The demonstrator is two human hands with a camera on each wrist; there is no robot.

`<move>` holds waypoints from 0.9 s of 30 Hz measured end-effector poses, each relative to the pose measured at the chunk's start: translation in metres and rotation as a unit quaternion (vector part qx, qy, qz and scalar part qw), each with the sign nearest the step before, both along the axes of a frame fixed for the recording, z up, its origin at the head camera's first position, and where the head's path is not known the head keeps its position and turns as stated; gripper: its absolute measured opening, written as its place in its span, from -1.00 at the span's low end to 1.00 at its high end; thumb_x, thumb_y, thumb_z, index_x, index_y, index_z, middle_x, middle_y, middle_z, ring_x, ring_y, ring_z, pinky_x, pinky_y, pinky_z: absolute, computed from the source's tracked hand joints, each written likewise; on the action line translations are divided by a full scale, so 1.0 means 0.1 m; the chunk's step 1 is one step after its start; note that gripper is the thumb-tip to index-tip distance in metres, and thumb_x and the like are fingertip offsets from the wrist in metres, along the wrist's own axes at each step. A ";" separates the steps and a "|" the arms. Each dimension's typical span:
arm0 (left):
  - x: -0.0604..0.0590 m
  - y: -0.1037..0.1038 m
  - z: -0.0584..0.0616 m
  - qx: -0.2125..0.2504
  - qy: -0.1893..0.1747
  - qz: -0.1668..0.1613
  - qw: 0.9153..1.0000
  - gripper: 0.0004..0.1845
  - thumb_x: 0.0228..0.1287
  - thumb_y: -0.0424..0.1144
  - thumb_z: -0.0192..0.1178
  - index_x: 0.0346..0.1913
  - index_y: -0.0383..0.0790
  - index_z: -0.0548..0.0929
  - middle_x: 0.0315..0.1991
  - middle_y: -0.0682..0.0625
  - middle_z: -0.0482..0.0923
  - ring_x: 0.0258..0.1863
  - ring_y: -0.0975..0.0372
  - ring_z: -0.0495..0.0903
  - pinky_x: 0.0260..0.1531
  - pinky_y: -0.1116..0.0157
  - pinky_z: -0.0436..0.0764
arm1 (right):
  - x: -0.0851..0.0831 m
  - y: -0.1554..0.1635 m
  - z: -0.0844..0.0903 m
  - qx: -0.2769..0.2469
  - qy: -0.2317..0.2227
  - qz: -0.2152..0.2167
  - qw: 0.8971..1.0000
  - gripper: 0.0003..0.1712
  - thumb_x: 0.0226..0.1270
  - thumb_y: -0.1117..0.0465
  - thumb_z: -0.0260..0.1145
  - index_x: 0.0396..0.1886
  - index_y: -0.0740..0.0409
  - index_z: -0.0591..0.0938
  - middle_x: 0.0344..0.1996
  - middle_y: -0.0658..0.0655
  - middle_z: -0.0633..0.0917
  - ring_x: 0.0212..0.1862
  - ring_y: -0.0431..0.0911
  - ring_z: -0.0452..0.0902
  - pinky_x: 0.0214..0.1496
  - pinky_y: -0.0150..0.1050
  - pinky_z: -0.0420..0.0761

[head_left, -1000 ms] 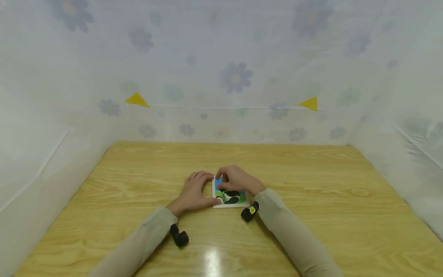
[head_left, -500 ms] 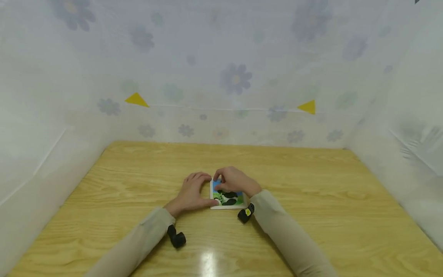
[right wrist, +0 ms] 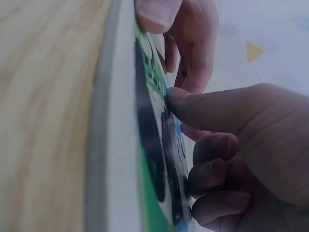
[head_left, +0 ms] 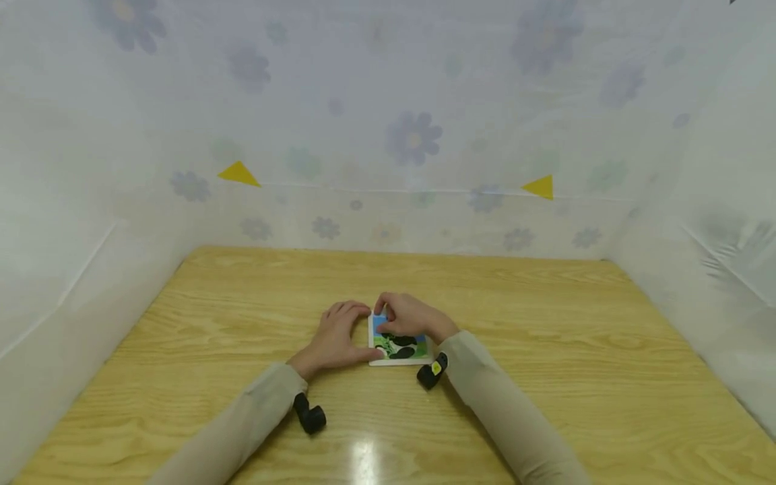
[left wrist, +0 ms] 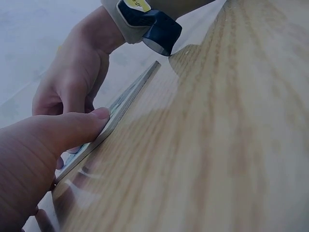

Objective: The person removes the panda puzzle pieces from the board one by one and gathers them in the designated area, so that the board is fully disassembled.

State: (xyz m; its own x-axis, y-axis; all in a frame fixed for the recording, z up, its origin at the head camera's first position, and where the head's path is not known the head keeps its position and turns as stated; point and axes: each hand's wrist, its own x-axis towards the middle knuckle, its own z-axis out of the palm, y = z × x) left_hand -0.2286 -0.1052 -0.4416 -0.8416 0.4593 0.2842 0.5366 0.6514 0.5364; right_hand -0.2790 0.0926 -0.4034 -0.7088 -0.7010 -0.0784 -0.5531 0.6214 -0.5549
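A small square panda picture board (head_left: 403, 349), probably a jigsaw puzzle, lies on the table in the head view. It has a white border and blue and green areas. My left hand (head_left: 336, 338) holds its left side, the thumb lying on the near left corner and the fingers reaching the far left corner. The left wrist view shows that thumb (left wrist: 79, 126) on top of the board's edge. Over the picture, my right hand (head_left: 409, 315) is bent, with thumb and index fingertip at the blue upper left part. Whether they pinch a piece is hidden.
The wooden table (head_left: 242, 283) extends around the board. White flowered sheeting (head_left: 339, 101) encloses the back and sides, with two yellow triangles on it. A black wrist camera (head_left: 310, 414) hangs by the left cuff, another black camera (head_left: 430, 374) by the right.
The whole view has shifted a little, so hands and board appear slightly further left. Both hands keep nearly the same pose on the board.
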 end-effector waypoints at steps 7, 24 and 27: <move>0.00 0.00 0.03 -0.003 0.003 -0.002 1.000 -0.19 -0.07 0.17 0.43 0.20 -0.24 0.50 0.22 -0.09 0.43 0.26 -0.02 0.30 0.23 -0.17 0.17 | -0.03 0.01 -0.04 -0.017 -0.010 -0.022 1.000 -0.68 0.25 0.21 0.37 -0.04 0.18 0.52 -0.52 0.00 0.47 -0.51 -0.21 0.32 -0.38 -0.35 0.40; 0.01 0.00 0.06 -0.003 0.002 -0.001 1.000 -0.18 -0.08 0.15 0.45 0.20 -0.27 0.50 0.21 -0.11 0.43 0.24 -0.03 0.31 0.25 -0.14 0.17 | -0.01 0.06 -0.13 -0.096 -0.001 -0.018 0.995 -0.72 0.26 0.26 0.35 -0.09 0.08 0.48 -0.21 0.12 0.59 -0.40 -0.18 0.42 -0.26 -0.33 0.49; 0.02 0.00 0.06 -0.002 0.000 -0.002 1.000 -0.18 -0.08 0.16 0.45 0.20 -0.26 0.50 0.21 -0.11 0.43 0.24 -0.02 0.32 0.25 -0.15 0.17 | 0.02 0.09 -0.15 -0.106 0.000 -0.014 0.994 -0.77 0.33 0.28 0.27 -0.05 0.08 0.49 -0.27 0.10 0.61 -0.43 -0.21 0.43 -0.28 -0.35 0.49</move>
